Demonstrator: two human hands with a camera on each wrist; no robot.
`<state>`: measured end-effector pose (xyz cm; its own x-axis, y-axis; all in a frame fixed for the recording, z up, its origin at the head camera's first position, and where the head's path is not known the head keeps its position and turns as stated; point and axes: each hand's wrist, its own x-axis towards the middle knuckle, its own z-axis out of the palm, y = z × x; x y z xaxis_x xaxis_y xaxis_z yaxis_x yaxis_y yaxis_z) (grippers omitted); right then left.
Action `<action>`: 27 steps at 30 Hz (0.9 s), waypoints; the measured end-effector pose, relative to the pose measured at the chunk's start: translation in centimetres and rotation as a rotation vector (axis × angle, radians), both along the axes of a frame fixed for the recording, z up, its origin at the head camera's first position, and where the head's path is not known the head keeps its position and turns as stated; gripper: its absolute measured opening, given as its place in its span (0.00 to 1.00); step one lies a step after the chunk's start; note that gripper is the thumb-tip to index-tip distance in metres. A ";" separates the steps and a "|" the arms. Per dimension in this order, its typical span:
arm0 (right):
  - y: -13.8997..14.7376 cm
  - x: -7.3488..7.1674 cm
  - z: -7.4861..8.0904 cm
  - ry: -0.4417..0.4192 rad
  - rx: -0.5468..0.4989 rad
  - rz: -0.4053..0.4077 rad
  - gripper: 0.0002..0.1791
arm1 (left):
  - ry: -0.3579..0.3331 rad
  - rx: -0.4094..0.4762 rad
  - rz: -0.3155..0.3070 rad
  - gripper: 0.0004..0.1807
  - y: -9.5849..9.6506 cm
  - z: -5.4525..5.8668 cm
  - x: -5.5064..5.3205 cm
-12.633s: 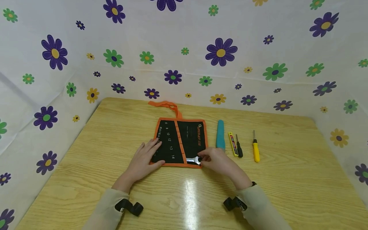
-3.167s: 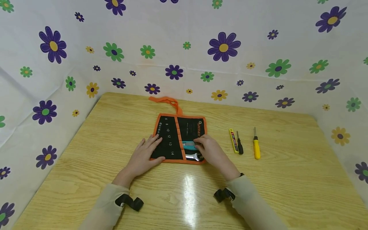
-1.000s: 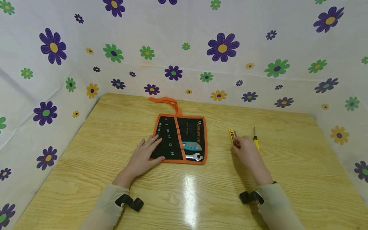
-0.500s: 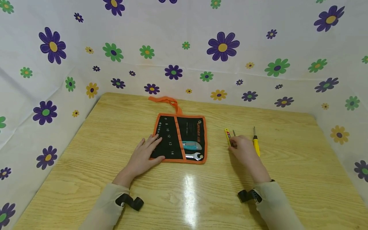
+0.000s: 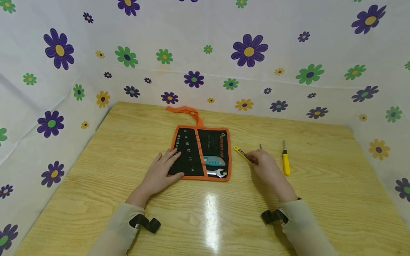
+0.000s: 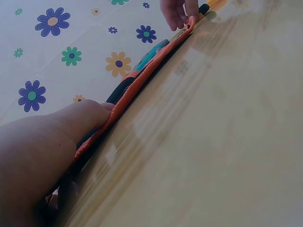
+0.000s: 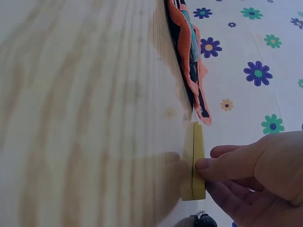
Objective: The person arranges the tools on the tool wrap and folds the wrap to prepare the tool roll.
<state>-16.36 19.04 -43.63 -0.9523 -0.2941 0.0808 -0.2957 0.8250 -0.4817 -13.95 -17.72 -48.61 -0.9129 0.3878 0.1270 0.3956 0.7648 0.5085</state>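
Observation:
A black tool pouch (image 5: 209,142) with orange edging lies spread on the table. My left hand (image 5: 157,177) rests flat on its left part, fingers spread; in the left wrist view the thumb (image 6: 90,113) lies along the orange edge. A teal utility knife (image 5: 214,161) and a silver wrench (image 5: 217,173) sit in the pouch's right-hand slots. Right of the pouch, my right hand (image 5: 267,169) pinches a slim yellow case (image 5: 241,153) with a red and black label. In the right wrist view, thumb and fingers grip this case (image 7: 199,163) on edge, its end toward the pouch.
A small black screwdriver lies mostly hidden behind the right hand; its metal tip (image 5: 261,146) shows. Further right lies a yellow screwdriver (image 5: 286,163). An orange strap (image 5: 185,109) trails from the pouch toward the flowered cloth backdrop (image 5: 144,42).
The wrench, then the utility knife, came into the pouch's slots. Since then my right hand has picked up the yellow case, moved it left and turned it. The left hand stayed put.

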 end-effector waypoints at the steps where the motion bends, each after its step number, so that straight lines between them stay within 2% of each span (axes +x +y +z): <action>1: -0.1 0.0 0.1 -0.004 0.005 -0.004 0.15 | 0.000 -0.001 0.001 0.43 0.0 0.0 0.0; 13: -0.4 -0.4 0.1 -0.040 0.014 -0.031 0.14 | 0.004 0.003 0.002 0.43 0.0 0.0 0.0; 27: -1.2 -0.1 0.3 0.147 -0.105 -0.088 0.12 | 0.013 0.000 -0.002 0.42 -0.1 -0.1 -0.1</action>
